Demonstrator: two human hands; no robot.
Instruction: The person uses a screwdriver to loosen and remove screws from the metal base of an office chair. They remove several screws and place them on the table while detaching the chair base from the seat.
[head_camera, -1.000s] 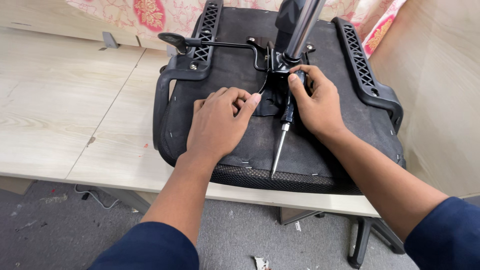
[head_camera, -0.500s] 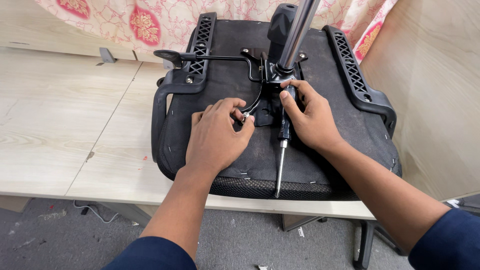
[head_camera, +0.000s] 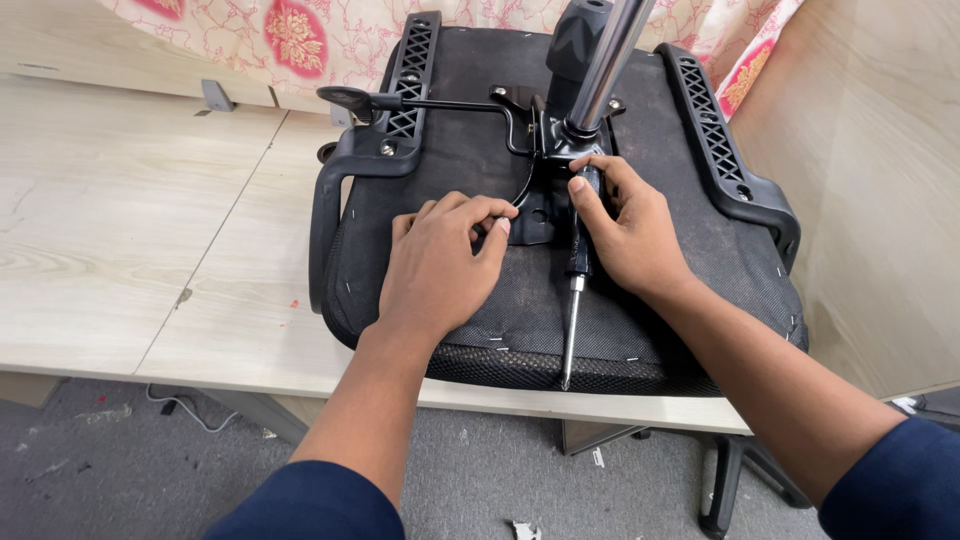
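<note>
**Hand Positions at the Mounting Plate of an Upturned Chair Seat**

The black chair seat (head_camera: 640, 300) lies upside down on the light wooden table (head_camera: 120, 220), at the table's near edge; its mesh front rim sits along that edge. Both black armrest brackets, the left one (head_camera: 390, 120) and the right one (head_camera: 725, 140), run along the sides of the seat toward the far edge of the table.

At the centre of the underside sits the black metal mounting plate (head_camera: 535, 215). A chrome gas-lift column (head_camera: 610, 60) rises from it toward the camera. A thin black lever (head_camera: 420, 102) extends from the plate toward the left bracket.

My left hand (head_camera: 440, 265) rests palm-down on the seat fabric just left of the plate. Its fingers (head_camera: 490, 215) are curled together at the plate's left edge. I cannot tell whether they pinch anything; the tips hide it.

My right hand (head_camera: 630, 235) rests on the seat just right of the plate. Its fingers are closed on the black handle of a screwdriver (head_camera: 575, 290), thumb against the handle near the base of the column. The steel shaft points toward the near edge of the table, its tip at the mesh rim.

A floral cloth (head_camera: 300, 30) lies along the far edge of the table, behind the seat.
</note>
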